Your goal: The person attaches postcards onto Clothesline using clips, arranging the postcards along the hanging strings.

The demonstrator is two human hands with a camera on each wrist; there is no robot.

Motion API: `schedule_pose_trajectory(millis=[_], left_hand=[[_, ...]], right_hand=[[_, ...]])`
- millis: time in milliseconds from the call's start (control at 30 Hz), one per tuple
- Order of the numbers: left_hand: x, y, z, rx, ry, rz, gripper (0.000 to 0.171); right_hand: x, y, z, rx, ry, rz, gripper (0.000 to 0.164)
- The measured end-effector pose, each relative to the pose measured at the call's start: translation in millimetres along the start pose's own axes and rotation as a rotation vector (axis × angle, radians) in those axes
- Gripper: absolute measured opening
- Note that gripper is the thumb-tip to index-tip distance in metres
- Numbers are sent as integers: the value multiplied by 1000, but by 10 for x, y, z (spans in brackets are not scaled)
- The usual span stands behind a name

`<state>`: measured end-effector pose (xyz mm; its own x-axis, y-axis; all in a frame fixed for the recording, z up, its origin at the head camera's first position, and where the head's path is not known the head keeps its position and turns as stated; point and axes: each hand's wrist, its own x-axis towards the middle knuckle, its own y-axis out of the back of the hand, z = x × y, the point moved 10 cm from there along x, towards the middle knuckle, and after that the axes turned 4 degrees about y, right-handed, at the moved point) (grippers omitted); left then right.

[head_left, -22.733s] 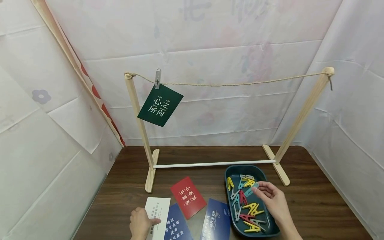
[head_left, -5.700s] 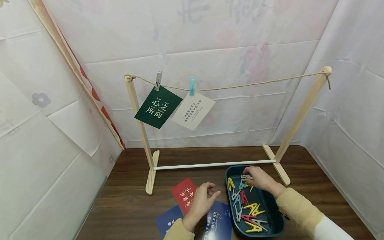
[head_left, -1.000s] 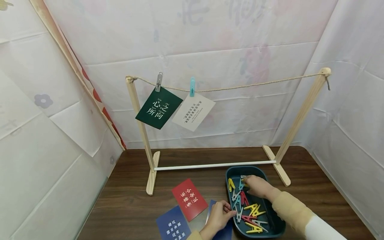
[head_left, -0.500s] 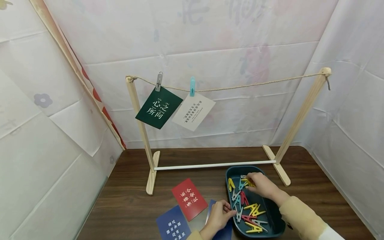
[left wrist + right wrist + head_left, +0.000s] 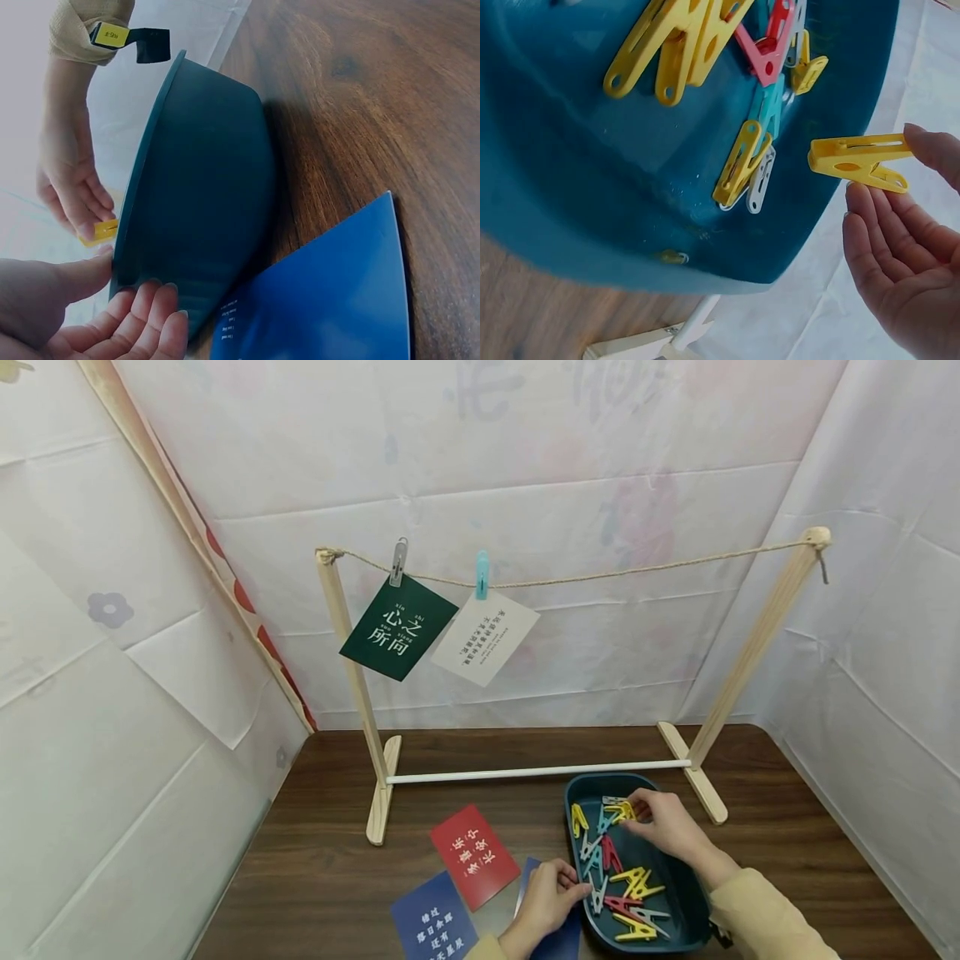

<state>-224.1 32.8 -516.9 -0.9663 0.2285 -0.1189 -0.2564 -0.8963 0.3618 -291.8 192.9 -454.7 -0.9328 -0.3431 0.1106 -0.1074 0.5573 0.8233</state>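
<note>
In the right wrist view, my right hand (image 5: 907,255) pinches a yellow clothespin (image 5: 851,161) between thumb and fingers above the edge of a dark teal tray (image 5: 681,893). My left hand (image 5: 549,897) is at the tray's left side, thumb at the rim and fingers against the outer wall (image 5: 199,150). Beneath that hand lies a blue card (image 5: 330,292), partly hidden. Several clothespins, yellow, red, blue and grey, lie in the tray. A green card (image 5: 399,628) hangs from the rope (image 5: 637,573) by a grey clothespin (image 5: 398,562), a white card (image 5: 486,639) by a light blue clothespin (image 5: 482,575).
The rope spans a wooden stand with a left post (image 5: 348,652) and a right post (image 5: 761,647), joined low by a white rod (image 5: 525,772). A red card (image 5: 475,857) and another blue card (image 5: 433,917) lie on the brown table (image 5: 300,860) left of the tray.
The white card has gone from table to rope. My left hand has moved from above the cards to the tray's edge. My right hand has shifted slightly right and lifted a yellow clothespin.
</note>
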Motion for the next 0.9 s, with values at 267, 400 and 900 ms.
schedule_pose_trajectory(millis=[267,400,900], left_hand=[[-5,63,-15,-68,-22,-10,13],[-19,166,0,-48,-50,38,13],[-111,683,-120,28,-93,271,19]], right_hand=[[-64,73,24,49,-43,102,23],[-106,122,41,67,-62,151,25],[-291,266,166,184,-207,271,31]])
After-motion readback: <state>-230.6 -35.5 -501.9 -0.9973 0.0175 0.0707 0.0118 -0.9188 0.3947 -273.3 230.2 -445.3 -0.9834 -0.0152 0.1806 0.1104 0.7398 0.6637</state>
